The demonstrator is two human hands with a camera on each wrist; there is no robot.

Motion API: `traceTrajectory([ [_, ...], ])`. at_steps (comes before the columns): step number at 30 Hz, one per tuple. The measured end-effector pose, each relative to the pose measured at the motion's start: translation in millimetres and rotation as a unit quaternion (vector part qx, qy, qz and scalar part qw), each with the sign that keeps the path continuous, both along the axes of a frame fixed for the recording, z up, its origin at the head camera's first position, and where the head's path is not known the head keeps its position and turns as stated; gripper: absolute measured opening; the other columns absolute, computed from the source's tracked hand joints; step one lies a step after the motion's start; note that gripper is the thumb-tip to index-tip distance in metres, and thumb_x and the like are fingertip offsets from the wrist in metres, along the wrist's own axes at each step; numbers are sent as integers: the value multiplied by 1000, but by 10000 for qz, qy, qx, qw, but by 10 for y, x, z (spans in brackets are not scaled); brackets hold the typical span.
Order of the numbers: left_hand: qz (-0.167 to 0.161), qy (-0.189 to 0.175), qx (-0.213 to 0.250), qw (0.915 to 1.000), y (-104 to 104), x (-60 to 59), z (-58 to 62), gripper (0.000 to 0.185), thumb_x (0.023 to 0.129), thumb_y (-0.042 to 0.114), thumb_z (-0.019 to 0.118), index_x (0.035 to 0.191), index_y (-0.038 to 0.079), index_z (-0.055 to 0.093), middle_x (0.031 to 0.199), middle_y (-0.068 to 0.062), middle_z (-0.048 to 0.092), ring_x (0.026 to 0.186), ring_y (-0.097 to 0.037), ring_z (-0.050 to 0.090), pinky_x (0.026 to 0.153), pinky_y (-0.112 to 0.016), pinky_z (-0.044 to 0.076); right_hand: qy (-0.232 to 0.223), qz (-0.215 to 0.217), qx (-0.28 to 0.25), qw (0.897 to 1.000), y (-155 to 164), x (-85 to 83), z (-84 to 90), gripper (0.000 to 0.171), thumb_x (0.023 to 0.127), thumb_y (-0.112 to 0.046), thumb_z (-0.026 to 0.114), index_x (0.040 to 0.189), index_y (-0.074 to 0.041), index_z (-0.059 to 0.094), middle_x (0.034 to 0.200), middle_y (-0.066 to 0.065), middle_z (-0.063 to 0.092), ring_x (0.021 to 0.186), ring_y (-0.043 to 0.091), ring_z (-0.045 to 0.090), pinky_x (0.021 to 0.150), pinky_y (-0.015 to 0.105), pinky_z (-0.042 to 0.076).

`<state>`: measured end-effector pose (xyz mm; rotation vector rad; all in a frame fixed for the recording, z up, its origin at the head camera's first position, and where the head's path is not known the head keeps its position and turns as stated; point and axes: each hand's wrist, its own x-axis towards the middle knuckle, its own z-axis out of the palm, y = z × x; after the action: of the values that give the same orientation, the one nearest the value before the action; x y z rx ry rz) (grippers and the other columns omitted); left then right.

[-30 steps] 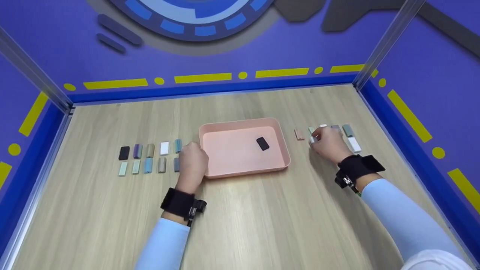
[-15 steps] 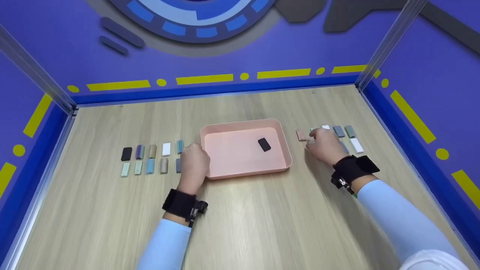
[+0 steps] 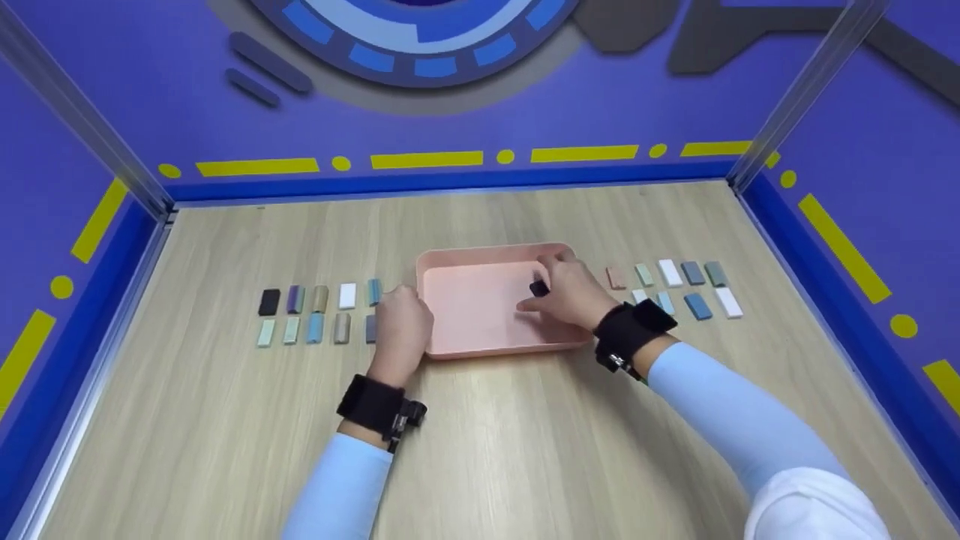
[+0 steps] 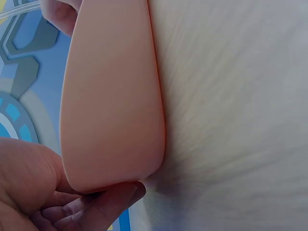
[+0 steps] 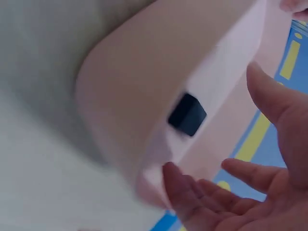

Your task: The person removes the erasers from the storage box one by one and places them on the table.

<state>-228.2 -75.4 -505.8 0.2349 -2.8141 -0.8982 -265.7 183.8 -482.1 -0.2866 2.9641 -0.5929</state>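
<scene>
A shallow pink tray [image 3: 480,350] lies mid-table. At its left side my left hand [image 3: 403,326] grips the wall; in the left wrist view the fingers [image 4: 108,204] curl round the tray's end. My right hand [image 3: 574,294] is over the tray's right part, thumb and fingers spread apart. Between them a black rectangular block [image 3: 538,288] shows on the tray floor. In the right wrist view the black block [image 5: 187,114] is apart from the fingers [image 5: 180,190], with nothing held.
Left of the tray stand two rows of small blocks, among them a black block [image 3: 269,302] and a white block [image 3: 347,295]. Two more rows are to its right, with a pink block [image 3: 616,277] and a blue block [image 3: 697,306]. Purple walls enclose the table.
My right hand has left the blocks on the right and moved left over the tray, its fingers opening round the black block. My left hand keeps its hold on the tray's side.
</scene>
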Motion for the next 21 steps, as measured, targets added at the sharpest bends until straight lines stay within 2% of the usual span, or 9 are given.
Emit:
traceTrajectory([
  [1, -11, 5, 5, 10000, 13, 3, -4, 22, 86, 1, 46, 76, 1, 66, 71, -13, 66, 64, -22, 64, 51, -36, 48, -78, 45, 54, 9999, -8, -3, -33, 93, 64, -54, 78, 134, -4, 43, 141, 22, 34, 116, 30, 52, 102, 41, 41],
  [3, -52, 30, 4, 10000, 28, 5, -10, 23, 86, 1, 46, 75, 1, 66, 69, -12, 66, 63, -21, 63, 50, -35, 48, -228, 69, 140, 9996, -12, -6, -72, 89, 63, -53, 79, 128, -1, 47, 129, 21, 44, 104, 28, 56, 96, 39, 44],
  [5, -85, 37, -11, 10000, 30, 6, -3, 24, 86, 1, 45, 74, 1, 65, 68, -11, 65, 62, -19, 61, 49, -34, 46, -330, 159, 211, 9991, -13, -11, -90, 77, 65, -48, 80, 118, 0, 52, 114, 18, 53, 94, 26, 56, 89, 37, 47],
  [8, -123, 21, -31, 9999, 17, 6, 4, 25, 87, 2, 45, 74, 1, 66, 68, -10, 65, 61, -16, 59, 47, -32, 45, -420, 333, 179, 9984, -38, -22, -89, 49, 72, -33, 79, 105, -3, 59, 93, 8, 61, 85, 21, 55, 81, 35, 47],
  [11, -96, -13, -6, 10000, 3, 5, -6, 25, 88, 2, 44, 76, 0, 66, 69, -10, 65, 60, -14, 57, 46, -31, 44, -390, 593, 96, 9974, -76, -24, -104, 29, 76, -19, 76, 99, -5, 65, 94, 7, 65, 86, 18, 58, 79, 33, 49],
  [14, -79, -64, 22, 9999, -5, 8, -17, 25, 88, 2, 44, 78, 0, 66, 69, -10, 65, 59, -14, 57, 45, -30, 43, -382, 824, -50, 9959, -100, 15, -125, 18, 77, -12, 73, 94, -7, 68, 90, 4, 68, 82, 15, 61, 76, 32, 51],
  [18, -96, -105, -19, 9999, 15, 10, -13, 25, 88, 1, 43, 78, 0, 66, 69, -11, 66, 60, -15, 58, 45, -31, 44, -477, 1002, -298, 9934, -58, 103, -126, 16, 78, -14, 72, 93, -9, 69, 87, 1, 67, 78, 13, 60, 73, 29, 51],
  [21, -121, -79, -61, 9999, 25, 10, -13, 25, 87, 1, 43, 77, -1, 66, 70, -13, 66, 62, -18, 62, 47, -33, 46, -495, 920, -579, 9928, 47, 128, -41, 20, 80, -17, 71, 98, -9, 68, 88, 2, 66, 80, 13, 60, 72, 29, 50],
])
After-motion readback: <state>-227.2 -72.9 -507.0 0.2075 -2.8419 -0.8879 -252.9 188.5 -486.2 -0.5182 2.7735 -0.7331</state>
